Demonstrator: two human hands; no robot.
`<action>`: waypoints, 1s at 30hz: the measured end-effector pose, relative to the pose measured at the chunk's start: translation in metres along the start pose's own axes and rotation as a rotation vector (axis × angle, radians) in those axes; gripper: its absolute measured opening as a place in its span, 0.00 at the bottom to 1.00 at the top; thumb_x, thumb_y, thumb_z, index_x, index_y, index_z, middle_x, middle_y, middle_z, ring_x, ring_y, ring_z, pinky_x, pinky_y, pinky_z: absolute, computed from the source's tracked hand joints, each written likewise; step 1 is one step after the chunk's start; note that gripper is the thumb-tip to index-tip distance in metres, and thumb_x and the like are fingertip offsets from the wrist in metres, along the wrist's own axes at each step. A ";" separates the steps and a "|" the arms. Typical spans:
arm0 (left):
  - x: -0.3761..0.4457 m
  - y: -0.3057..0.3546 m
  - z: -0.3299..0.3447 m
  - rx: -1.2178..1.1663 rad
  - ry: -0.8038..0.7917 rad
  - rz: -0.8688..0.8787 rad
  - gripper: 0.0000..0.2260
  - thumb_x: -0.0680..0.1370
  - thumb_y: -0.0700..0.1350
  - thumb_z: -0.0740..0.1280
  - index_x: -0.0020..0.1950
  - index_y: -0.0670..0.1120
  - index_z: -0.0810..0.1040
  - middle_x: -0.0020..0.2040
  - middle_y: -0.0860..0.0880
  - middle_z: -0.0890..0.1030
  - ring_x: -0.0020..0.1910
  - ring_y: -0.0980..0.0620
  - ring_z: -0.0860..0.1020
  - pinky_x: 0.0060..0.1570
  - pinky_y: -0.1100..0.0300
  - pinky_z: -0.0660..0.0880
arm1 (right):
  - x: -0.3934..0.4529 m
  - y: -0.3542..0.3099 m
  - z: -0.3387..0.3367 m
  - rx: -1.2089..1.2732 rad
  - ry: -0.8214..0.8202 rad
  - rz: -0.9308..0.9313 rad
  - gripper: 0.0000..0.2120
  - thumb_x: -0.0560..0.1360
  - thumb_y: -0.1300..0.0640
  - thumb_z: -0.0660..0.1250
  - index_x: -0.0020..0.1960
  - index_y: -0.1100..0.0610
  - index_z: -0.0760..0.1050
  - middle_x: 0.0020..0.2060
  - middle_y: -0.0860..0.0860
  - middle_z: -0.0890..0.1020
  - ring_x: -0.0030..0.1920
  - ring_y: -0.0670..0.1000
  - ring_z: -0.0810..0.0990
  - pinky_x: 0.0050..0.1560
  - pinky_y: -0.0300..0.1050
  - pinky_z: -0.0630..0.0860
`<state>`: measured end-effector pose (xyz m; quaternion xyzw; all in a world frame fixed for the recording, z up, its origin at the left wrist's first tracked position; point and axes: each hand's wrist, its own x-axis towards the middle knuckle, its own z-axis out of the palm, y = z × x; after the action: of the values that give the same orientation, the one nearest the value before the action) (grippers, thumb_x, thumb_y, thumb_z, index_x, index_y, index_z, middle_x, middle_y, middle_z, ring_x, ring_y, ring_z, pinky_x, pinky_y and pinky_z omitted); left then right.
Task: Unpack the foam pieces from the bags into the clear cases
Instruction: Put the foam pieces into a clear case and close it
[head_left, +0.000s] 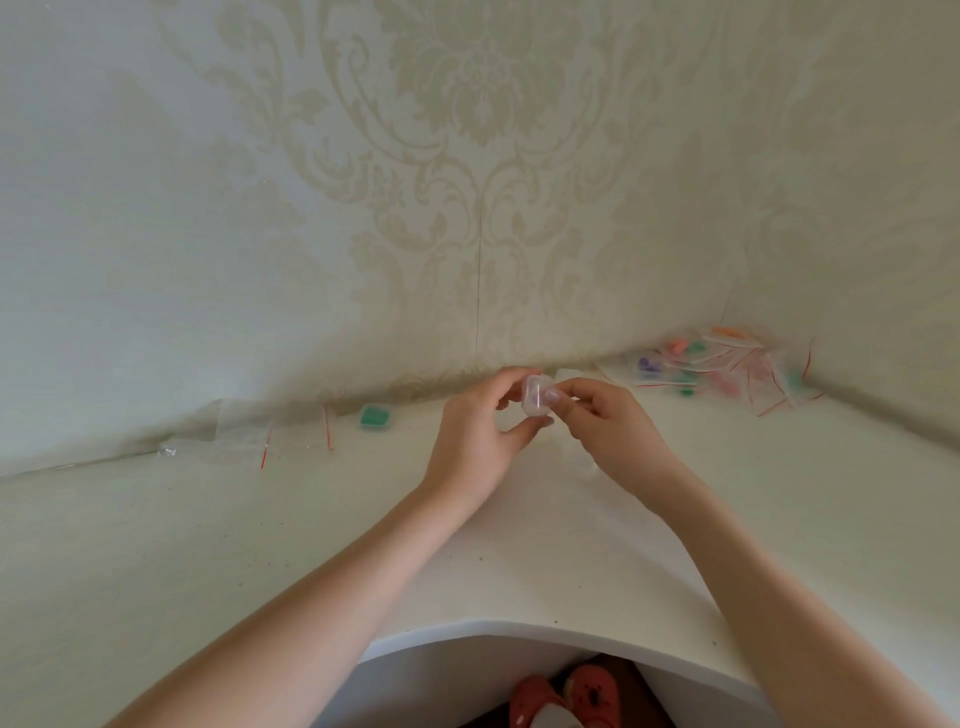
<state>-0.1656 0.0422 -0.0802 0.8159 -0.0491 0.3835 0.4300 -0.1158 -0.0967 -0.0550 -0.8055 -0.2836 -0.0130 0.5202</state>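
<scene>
Head view, the only one here, looks down over a white corner table set against patterned wallpaper, with both bare arms reaching forward. The left hand and the right hand meet above the tabletop around one small clear case: the left pinches it between thumb below and fingers above, the right holds its other side with curled fingertips. I cannot tell whether the case is open or already has foam in it. It looks like a light, rigid, smooth bit of plastic, so I would judge it apt to slip or pop out of a pinch; holding it by opposite edges, as now, seems the safest grip. The foam itself should be soft and nearly weightless, easily squashed, best taken lightly at its sides. Counting: one case in the hands, one filled case with green foam resting near the wall to the left, and what may be another clear piece just behind the hands. Two or so flat empty bags with red strips lie further left. In the right corner sits a heap of full bags, too overlapped to count, showing orange, purple, green and pink pieces.
</scene>
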 end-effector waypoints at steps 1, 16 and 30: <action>0.000 0.000 0.000 0.009 0.006 0.012 0.15 0.69 0.41 0.76 0.54 0.47 0.80 0.46 0.56 0.82 0.46 0.61 0.77 0.49 0.69 0.72 | 0.000 0.000 0.001 -0.006 0.008 -0.002 0.10 0.78 0.48 0.62 0.45 0.51 0.79 0.20 0.39 0.70 0.23 0.40 0.66 0.28 0.33 0.62; 0.000 0.004 0.002 -0.093 -0.131 -0.094 0.22 0.69 0.39 0.75 0.63 0.46 0.76 0.51 0.54 0.80 0.47 0.60 0.79 0.47 0.68 0.76 | -0.004 -0.003 0.004 -0.118 -0.022 0.075 0.13 0.75 0.43 0.64 0.52 0.51 0.74 0.32 0.48 0.76 0.21 0.38 0.69 0.22 0.28 0.62; 0.002 0.004 -0.010 -0.193 -0.208 -0.218 0.18 0.69 0.40 0.75 0.59 0.44 0.80 0.41 0.54 0.85 0.45 0.62 0.82 0.55 0.67 0.74 | -0.007 -0.011 -0.005 0.211 -0.219 0.182 0.12 0.80 0.52 0.59 0.42 0.58 0.73 0.21 0.45 0.63 0.23 0.47 0.56 0.24 0.36 0.53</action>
<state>-0.1717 0.0477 -0.0725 0.8065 -0.0413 0.2414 0.5380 -0.1251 -0.1004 -0.0462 -0.7653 -0.2641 0.1519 0.5670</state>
